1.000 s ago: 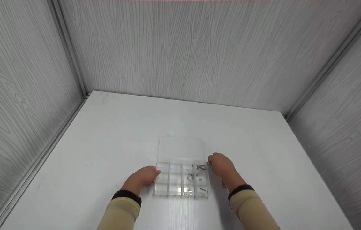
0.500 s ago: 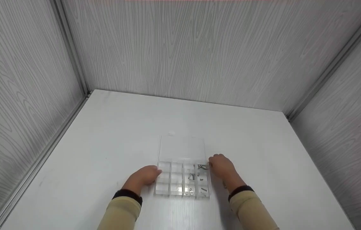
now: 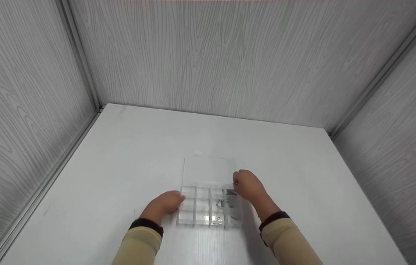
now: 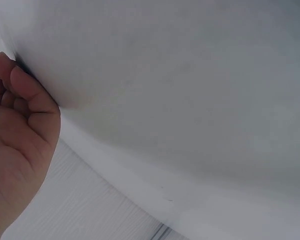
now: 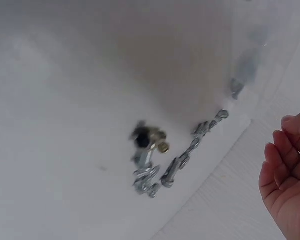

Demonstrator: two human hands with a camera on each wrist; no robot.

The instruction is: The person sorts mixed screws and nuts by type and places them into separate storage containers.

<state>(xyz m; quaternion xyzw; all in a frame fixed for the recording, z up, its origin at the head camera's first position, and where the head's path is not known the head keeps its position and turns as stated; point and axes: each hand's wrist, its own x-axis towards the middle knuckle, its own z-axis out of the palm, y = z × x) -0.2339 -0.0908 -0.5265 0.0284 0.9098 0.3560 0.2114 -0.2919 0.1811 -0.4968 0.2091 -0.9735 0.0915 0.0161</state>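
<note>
We have the clear plastic box between our two hands, its lid laid back on the table, beyond our left fingertips. Our left hand holds the box's left wall, thumb over the rim, fingers curled below and partly hidden. Our right hand hangs at the far right corner, fingers bent with their tips close together; whether they pinch anything, we cannot tell. Just below those tips, screws lie in the far right compartment; more small metal bits sit in the next column, toward our left fingers. The right wrist view shows loose screws and a brass-coloured piece on the table, well apart from our right fingertips. We judge the box light, stiff, rather slick and likely to slide, so the outer wall suits our left grip. The screws should be hard, small and apt to roll; we would pinch each by its shank.
</note>
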